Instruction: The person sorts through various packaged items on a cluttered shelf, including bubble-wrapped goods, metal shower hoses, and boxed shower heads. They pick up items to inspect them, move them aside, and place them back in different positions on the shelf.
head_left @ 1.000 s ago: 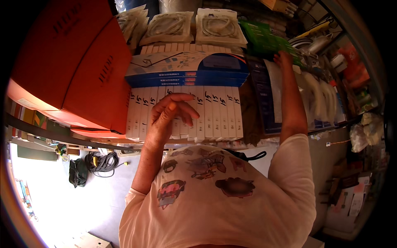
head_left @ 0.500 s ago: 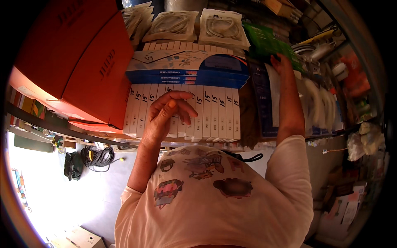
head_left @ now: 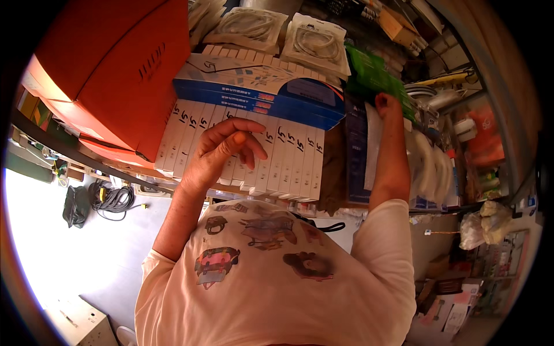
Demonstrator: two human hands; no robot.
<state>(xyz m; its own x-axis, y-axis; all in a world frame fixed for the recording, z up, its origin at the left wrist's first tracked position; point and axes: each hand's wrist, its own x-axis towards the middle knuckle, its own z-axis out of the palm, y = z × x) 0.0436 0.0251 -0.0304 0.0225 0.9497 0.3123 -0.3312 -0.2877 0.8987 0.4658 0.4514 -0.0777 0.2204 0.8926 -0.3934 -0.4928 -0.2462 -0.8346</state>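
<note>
My left hand [head_left: 222, 151] hovers over a row of slim white boxes [head_left: 285, 167] with handwritten marks, its fingers loosely bent, spread and holding nothing. Farther off, at the right, my right hand [head_left: 387, 105] is curled at the near edge of a green plastic package [head_left: 372, 72]. Its fingertips are in shadow, so what they grip cannot be made out. Stacked long blue-and-white boxes [head_left: 248, 83] lie across the white row, between my two hands. Under my right forearm is a dark blue package [head_left: 356, 155] with a whitish sheet beside it.
A large orange box [head_left: 115, 81] stands at the left. Behind the stacked boxes lie clear bags [head_left: 247, 27] of coiled hose. White bundled packs [head_left: 430, 153] sit right of my forearm. A black coiled cable [head_left: 112, 199] rests on the floor at lower left.
The view has turned a little, shifting the shelf in the picture. My right hand has drawn slightly nearer and its fingers look more curled. My left hand keeps its pose.
</note>
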